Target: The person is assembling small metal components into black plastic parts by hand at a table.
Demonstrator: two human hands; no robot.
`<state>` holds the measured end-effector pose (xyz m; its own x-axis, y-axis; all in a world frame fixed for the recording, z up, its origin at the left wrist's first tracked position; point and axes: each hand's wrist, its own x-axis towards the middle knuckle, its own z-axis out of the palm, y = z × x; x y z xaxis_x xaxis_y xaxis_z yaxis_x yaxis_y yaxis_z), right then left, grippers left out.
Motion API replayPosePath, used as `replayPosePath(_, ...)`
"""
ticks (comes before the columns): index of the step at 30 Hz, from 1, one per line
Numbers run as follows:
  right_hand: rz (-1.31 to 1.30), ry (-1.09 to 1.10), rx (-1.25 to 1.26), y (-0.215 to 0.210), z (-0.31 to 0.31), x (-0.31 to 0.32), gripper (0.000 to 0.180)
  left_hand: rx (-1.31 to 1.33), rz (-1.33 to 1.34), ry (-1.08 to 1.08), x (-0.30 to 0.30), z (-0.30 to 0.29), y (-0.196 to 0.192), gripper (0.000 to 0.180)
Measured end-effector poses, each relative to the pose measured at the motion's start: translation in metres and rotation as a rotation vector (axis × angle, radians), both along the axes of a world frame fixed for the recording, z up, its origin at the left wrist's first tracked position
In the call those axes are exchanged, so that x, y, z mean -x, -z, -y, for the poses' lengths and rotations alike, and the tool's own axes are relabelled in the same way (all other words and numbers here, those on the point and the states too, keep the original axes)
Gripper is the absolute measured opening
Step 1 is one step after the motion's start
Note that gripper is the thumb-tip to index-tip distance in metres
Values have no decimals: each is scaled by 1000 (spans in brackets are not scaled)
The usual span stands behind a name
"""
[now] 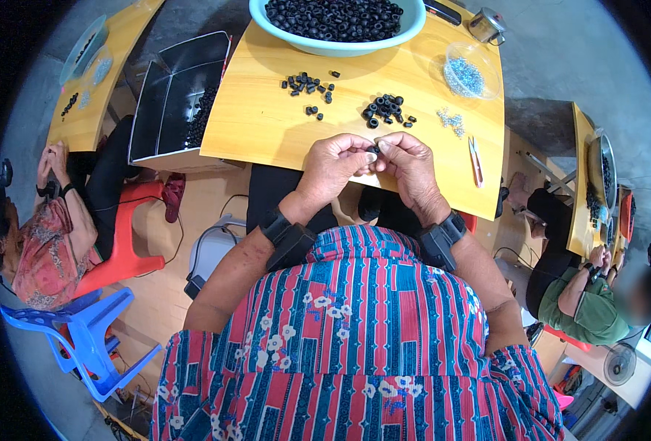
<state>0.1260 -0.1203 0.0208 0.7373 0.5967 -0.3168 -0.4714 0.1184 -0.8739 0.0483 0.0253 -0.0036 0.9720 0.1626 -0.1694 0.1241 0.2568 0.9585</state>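
Note:
My left hand and my right hand meet just over the near edge of the yellow table. Both are closed, thumbs and forefingers pinching one small black part between them; the fingers cover most of it. Just beyond lies a pile of black ring-shaped parts. Farther left, smaller black pieces are scattered. Right of my hands are a little heap of clear bluish pieces and a slim pointed tool with reddish handles.
A pale blue basin full of black parts stands at the far edge. Beside it are a clear bowl of bluish pieces and a metal mug. A dark-lined box stands left. Other people work at side tables; a blue stool is lower left.

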Motion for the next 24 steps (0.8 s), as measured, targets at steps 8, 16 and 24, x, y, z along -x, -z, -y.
replayPosePath(8,69,89,26,5,0,3,5,48,14,-7,0,1,0,16)
replayPosePath(16,125,102,-11,10,1,6,4,-1,22,-15,-1,0,-1,14)
replayPosePath(24,167,98,19,6,1,9,5,53,46,-48,-2,2,3,14)
